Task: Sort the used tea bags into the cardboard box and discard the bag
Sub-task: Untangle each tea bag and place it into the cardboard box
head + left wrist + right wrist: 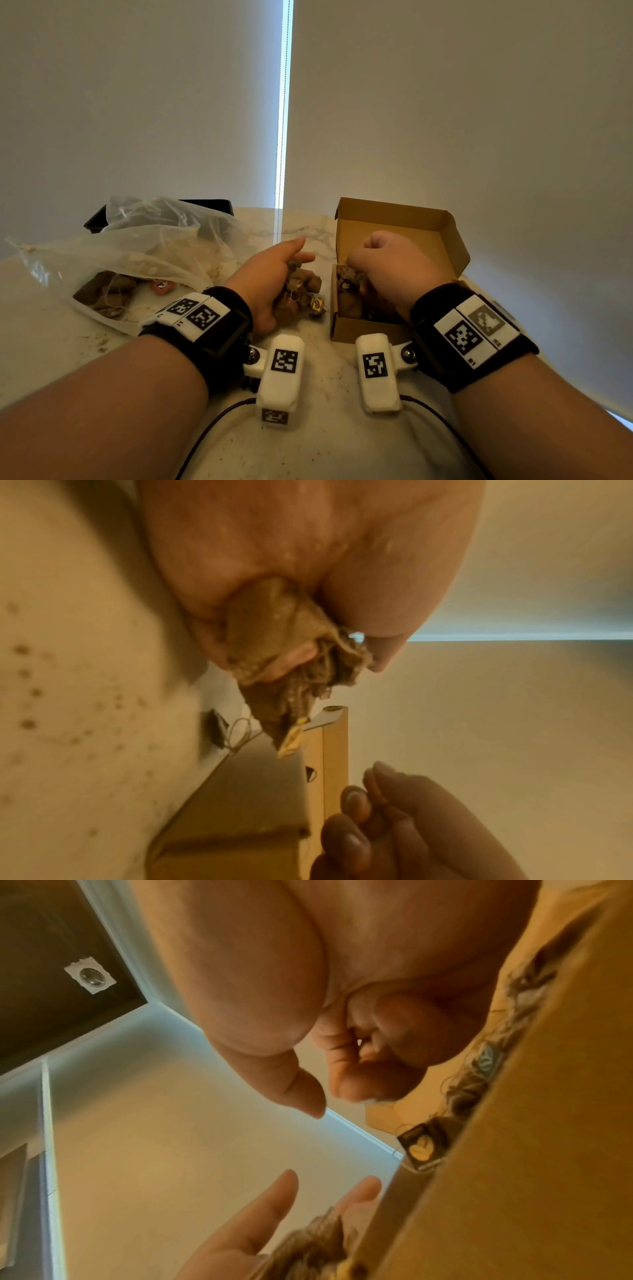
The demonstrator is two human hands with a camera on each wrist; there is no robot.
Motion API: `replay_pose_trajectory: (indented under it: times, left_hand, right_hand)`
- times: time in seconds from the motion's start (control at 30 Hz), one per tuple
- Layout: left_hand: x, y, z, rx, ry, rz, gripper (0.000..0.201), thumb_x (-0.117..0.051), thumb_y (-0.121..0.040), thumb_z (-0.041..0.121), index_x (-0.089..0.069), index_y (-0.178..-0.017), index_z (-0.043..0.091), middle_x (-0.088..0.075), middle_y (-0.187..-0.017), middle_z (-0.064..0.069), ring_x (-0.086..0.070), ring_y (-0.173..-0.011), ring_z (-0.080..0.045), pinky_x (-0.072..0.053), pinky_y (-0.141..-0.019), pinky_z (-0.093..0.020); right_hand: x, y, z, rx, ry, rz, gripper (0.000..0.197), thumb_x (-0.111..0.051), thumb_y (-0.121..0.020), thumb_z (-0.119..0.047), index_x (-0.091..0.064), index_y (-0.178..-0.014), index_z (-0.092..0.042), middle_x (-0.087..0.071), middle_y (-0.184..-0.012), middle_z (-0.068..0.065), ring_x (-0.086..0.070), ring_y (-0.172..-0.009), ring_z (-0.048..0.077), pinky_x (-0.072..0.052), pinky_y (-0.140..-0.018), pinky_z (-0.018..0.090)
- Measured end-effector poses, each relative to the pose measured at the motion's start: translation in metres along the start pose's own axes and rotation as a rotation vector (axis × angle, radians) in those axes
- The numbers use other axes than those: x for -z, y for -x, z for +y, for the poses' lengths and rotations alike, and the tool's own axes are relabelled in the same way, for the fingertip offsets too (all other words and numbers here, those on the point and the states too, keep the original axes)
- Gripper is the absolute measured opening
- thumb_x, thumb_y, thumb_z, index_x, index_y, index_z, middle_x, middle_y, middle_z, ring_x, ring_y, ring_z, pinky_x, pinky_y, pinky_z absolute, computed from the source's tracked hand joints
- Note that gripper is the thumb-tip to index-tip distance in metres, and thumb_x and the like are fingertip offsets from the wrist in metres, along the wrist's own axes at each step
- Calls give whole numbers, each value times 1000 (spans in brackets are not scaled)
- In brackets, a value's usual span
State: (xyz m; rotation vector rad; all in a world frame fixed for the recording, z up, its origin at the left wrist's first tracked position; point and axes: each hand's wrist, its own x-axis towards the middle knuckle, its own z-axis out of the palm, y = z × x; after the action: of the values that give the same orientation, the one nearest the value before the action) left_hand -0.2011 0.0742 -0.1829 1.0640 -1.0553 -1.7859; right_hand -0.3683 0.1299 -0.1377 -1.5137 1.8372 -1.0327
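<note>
Gripping a clump of used tea bags [299, 291] at the centre of the head view, the left hand [270, 277] curls its fingers and thumb round the brown, wet bundle; the left wrist view shows the paper squeezed out between the fingers [291, 658], a yellow tag hanging below. The clump sits just left of the cardboard box [359, 329], with a narrow strip of marble table [308, 359] between them. The right hand [390, 270] is inside the open box, fingers bent downward over the tea bags in the box [352, 284]; whether it grasps any of them cannot be told, though the right wrist view shows the fingers curled and nothing plainly between them. The box lid stands upright at the far side, and the near wall lies just above the right wrist band. In the left of the frame the clear plastic bag [144, 246] lies slumped and open toward the hands, a few tea bags and a red tag inside, with a black tray [219, 205] behind it. The table edge runs along the wall at the back.
</note>
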Motion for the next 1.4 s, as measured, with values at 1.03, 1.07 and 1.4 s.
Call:
replay_pose_trajectory:
  times: [1.03, 1.07, 1.4]
  left_hand:
    - [-1, 16, -11, -100, 39, -79, 73, -25, -99, 67, -66, -118, 9, -75, -95, -20, -74, -83, -34, -61, -71, -44]
    - [-2, 17, -10, -93, 39, -84, 72, -26, -100, 66, -65, -116, 8, -74, -84, -17, -73, -68, -28, -59, -59, -35]
    - [6, 10, -8, -75, 110, 68, 37, -52, -97, 50, -56, -84, 15, -60, -75, -9, -51, -54, -18, -42, -42, -22]
  right_hand:
    - [-35, 6, -3, 260, -31, -282, 25, -75, -85, -12, -77, -103, -30, -77, -95, -9, -72, -84, 6, -58, -81, 28]
    - [-35, 6, -3, 260, -22, -271, 21, -76, -85, -15, -78, -99, -30, -77, -93, -11, -72, -83, 3, -58, -81, 28]
    - [-36, 9, -1, 234, -179, -106, 7, -68, -92, -19, -73, -86, -20, -76, -79, -6, -66, -63, -1, -50, -64, 26]
